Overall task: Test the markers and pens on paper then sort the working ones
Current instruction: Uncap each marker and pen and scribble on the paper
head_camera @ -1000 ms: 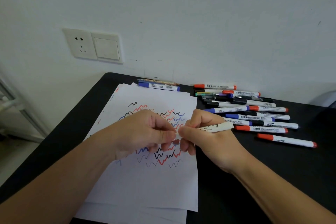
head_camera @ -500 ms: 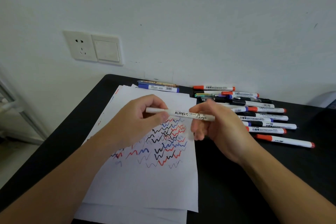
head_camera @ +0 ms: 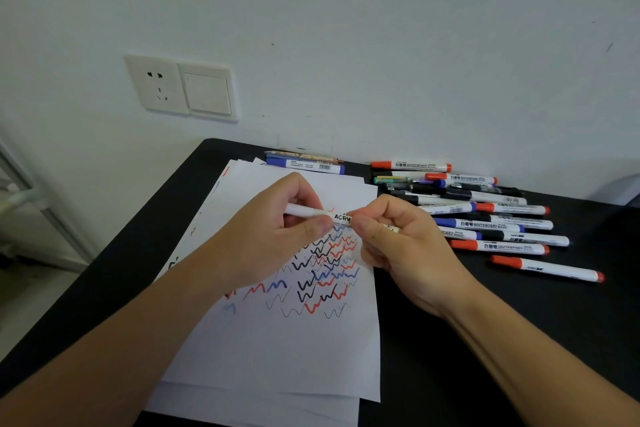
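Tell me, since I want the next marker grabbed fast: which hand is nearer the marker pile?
Right. The right hand sits at the paper's right edge, just beside the marker pile; the left hand is farther left, over the paper.

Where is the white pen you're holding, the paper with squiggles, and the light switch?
white pen [head_camera: 341, 217], head view, on its lettered barrel.
paper [head_camera: 277, 350], head view, on a blank part.
light switch [head_camera: 206, 94], head view, on its rocker.

one head-worn wide-angle view looks forward and down, close over the black table [head_camera: 485, 340] and the stacked paper [head_camera: 277, 350], facing the white wall [head_camera: 346, 28] just behind the table.
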